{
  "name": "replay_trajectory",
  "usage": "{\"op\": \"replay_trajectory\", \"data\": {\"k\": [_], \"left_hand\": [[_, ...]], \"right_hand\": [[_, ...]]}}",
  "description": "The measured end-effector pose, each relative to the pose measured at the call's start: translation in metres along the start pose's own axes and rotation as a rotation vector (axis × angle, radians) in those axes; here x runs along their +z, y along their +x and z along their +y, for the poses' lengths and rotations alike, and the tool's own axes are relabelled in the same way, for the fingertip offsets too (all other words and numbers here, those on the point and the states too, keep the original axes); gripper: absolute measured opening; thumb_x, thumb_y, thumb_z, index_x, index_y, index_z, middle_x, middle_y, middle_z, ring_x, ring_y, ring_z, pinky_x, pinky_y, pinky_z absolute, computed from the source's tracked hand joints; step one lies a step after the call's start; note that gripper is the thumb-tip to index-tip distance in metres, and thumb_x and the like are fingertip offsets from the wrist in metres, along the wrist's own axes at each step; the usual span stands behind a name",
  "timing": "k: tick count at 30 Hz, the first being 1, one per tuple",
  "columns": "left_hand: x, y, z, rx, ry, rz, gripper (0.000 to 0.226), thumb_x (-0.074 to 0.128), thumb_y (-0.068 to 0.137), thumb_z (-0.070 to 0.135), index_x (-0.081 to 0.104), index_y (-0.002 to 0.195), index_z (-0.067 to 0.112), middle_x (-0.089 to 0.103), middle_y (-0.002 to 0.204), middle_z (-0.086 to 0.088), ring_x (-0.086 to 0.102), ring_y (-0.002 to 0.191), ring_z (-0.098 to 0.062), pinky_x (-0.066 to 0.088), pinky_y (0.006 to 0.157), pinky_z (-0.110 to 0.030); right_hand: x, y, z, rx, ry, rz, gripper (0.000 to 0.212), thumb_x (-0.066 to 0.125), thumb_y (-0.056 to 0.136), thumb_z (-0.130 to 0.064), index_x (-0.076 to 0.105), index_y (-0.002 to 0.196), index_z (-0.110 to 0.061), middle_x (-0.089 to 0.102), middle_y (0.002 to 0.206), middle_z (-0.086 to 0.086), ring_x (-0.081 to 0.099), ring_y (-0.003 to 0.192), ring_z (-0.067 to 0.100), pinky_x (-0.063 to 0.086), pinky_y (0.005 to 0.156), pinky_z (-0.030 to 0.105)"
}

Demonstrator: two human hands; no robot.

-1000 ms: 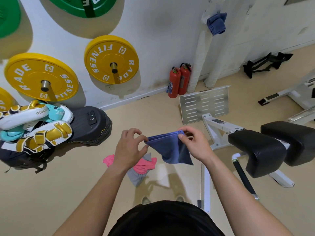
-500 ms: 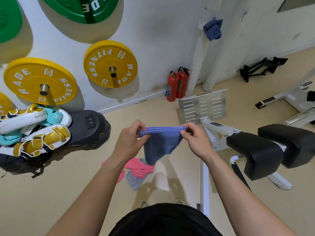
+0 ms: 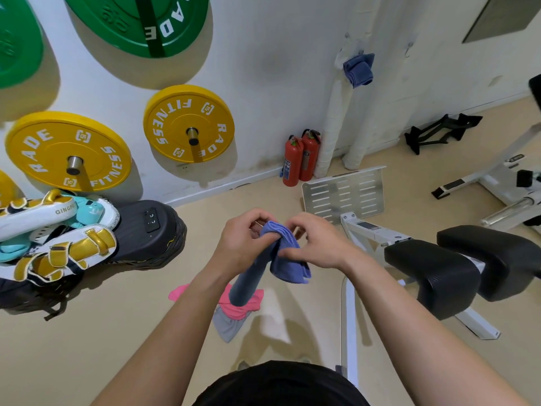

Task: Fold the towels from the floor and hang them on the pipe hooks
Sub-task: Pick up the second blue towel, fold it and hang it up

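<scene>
A blue towel is bunched and folded over between both hands at chest height. My left hand grips its left side and my right hand pinches its right side; the hands are close together. One end of the towel hangs down over the floor. Below it a pink towel lies on a grey towel on the floor. Another blue towel hangs from a hook high on the white wrapped pipe by the wall. A second pipe stands right of it.
Two red fire extinguishers stand at the pipe's foot. A perforated metal plate and a white frame with black pads are on the right. Yellow weight plates hang on the wall; boxing pads lie on a black bag at left.
My hands have come together, folding the blue towel that was stretched flat between them. The view has shifted slightly upward toward the wall.
</scene>
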State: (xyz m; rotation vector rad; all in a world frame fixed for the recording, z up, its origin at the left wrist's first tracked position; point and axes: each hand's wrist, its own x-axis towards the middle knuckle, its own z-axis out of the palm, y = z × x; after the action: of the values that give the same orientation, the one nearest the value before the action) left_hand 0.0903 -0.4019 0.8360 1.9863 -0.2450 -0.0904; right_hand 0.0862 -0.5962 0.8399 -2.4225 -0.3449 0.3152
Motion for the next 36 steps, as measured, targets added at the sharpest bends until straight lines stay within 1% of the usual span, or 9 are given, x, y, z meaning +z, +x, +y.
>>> {"op": "replay_trajectory", "data": {"k": [4,10,13,17,19,23,28,31,36], "left_hand": [[-0.009,0.0,-0.008,-0.01,-0.074,0.053,0.016,0.073,0.085,0.008,0.068,0.091,0.022,0.07,0.084,0.007,0.06,0.076,-0.005,0.05,0.068,-0.018],[-0.011,-0.009,-0.029,-0.175,-0.358,0.004,0.028,0.071,0.087,0.001,0.067,0.109,0.018,0.075,0.097,0.008,0.069,0.091,-0.003,0.052,0.075,-0.018],[-0.002,-0.01,-0.038,-0.277,-0.386,-0.075,0.045,0.079,0.078,-0.004,0.064,0.113,0.02,0.075,0.105,0.003,0.072,0.096,-0.008,0.055,0.075,-0.021],[0.01,-0.013,-0.05,-0.347,-0.286,-0.176,0.04,0.086,0.07,0.022,0.069,0.102,0.004,0.075,0.095,-0.005,0.068,0.082,-0.013,0.054,0.074,-0.031],[0.016,-0.017,-0.053,-0.349,-0.263,-0.217,0.046,0.079,0.065,0.035,0.069,0.095,0.002,0.07,0.087,-0.003,0.06,0.077,-0.013,0.048,0.073,-0.031],[0.018,-0.02,-0.051,-0.36,-0.32,-0.246,0.033,0.061,0.074,0.024,0.064,0.102,0.007,0.068,0.093,-0.004,0.061,0.085,-0.013,0.044,0.076,-0.03],[0.004,-0.02,-0.057,-0.381,-0.385,-0.269,0.032,0.068,0.078,0.029,0.062,0.103,0.011,0.068,0.089,-0.018,0.061,0.082,-0.021,0.043,0.076,-0.037],[-0.008,-0.021,-0.054,-0.354,-0.408,-0.361,0.032,0.072,0.083,0.025,0.067,0.112,0.013,0.073,0.107,-0.017,0.07,0.095,-0.023,0.052,0.084,-0.036],[-0.007,-0.029,-0.05,-0.376,-0.273,-0.526,0.021,0.076,0.076,0.021,0.073,0.096,0.016,0.075,0.097,-0.002,0.07,0.09,-0.015,0.053,0.078,-0.029]], "right_hand": [[-0.005,0.008,-0.013,-0.041,-0.006,-0.013,0.004,0.064,0.09,-0.031,0.061,0.089,-0.028,0.064,0.08,-0.01,0.059,0.077,0.015,0.046,0.068,0.033],[-0.022,0.024,-0.037,-0.123,-0.054,-0.057,0.017,0.05,0.096,-0.021,0.062,0.091,-0.032,0.06,0.082,-0.013,0.056,0.082,0.015,0.041,0.07,0.033],[-0.033,0.032,-0.047,-0.108,-0.047,-0.059,0.026,0.049,0.094,-0.02,0.051,0.074,-0.037,0.055,0.073,-0.015,0.052,0.075,0.013,0.042,0.068,0.037],[-0.052,0.038,-0.054,-0.081,-0.029,0.044,0.02,0.044,0.087,-0.02,0.048,0.069,-0.028,0.058,0.073,-0.007,0.054,0.076,0.019,0.047,0.073,0.046],[-0.062,0.04,-0.053,-0.069,-0.015,0.1,0.015,0.04,0.084,-0.021,0.05,0.072,-0.022,0.059,0.075,-0.004,0.055,0.078,0.022,0.048,0.075,0.048],[-0.076,0.04,-0.042,-0.014,-0.06,0.165,0.017,0.036,0.081,-0.027,0.049,0.075,-0.018,0.06,0.076,0.002,0.055,0.077,0.026,0.049,0.073,0.05],[-0.079,0.033,-0.024,0.073,-0.128,0.153,0.043,0.059,0.083,-0.055,0.048,0.067,-0.018,0.053,0.061,-0.003,0.05,0.06,0.02,0.04,0.057,0.037],[-0.078,0.031,-0.013,0.083,-0.07,0.151,0.042,0.069,0.082,-0.045,0.049,0.066,-0.012,0.05,0.059,-0.003,0.044,0.055,0.016,0.038,0.057,0.035],[-0.078,0.032,-0.005,0.027,0.02,0.263,0.032,0.065,0.089,-0.04,0.058,0.072,-0.013,0.061,0.069,0.004,0.054,0.065,0.021,0.045,0.063,0.04]]}}
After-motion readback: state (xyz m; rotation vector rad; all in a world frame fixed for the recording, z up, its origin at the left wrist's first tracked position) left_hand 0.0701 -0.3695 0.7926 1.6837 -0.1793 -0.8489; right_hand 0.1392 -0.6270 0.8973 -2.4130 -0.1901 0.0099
